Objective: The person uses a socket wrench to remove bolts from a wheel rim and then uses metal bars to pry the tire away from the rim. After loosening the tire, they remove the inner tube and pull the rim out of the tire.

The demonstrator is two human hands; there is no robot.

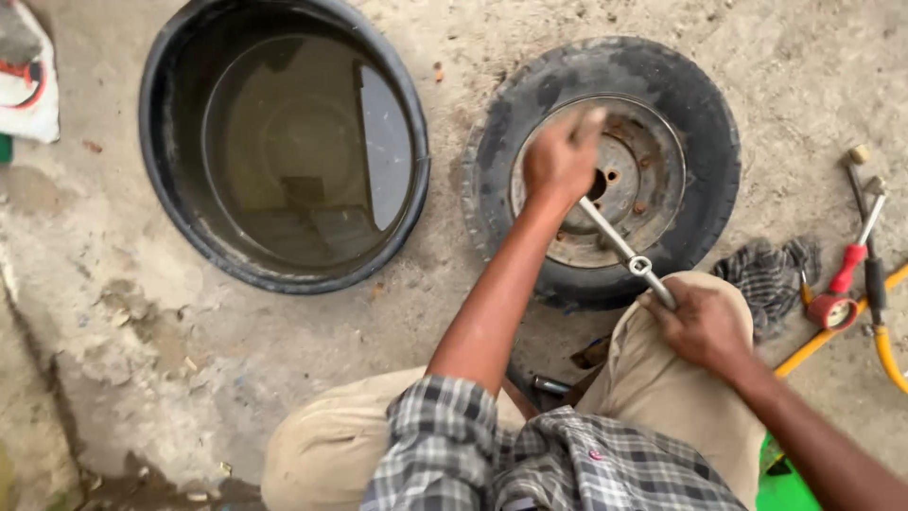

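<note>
Head view is showing a person crouching over a small tyre (705,123) lying flat on the concrete floor (123,360), its rusty steel rim (653,156) facing up. The left hand (560,159) is resting on the near-left part of the rim, fingers curled; whether its grip is closing on anything there cannot be told, as the hand is blurred. The right hand (705,325) is sitting nearer the body, by the knee, its grip closing fully round the lower end of a metal wrench (626,252). The wrench's long axis is running diagonally, from the right hand up and to the left towards the rim's centre, its far end passing just under the left hand. A black tub of water (284,142) is standing well left of the tyre. A checked rag (771,279), a red-handled tool (846,274) and a yellow hose (832,341) are lying to the right.
</note>
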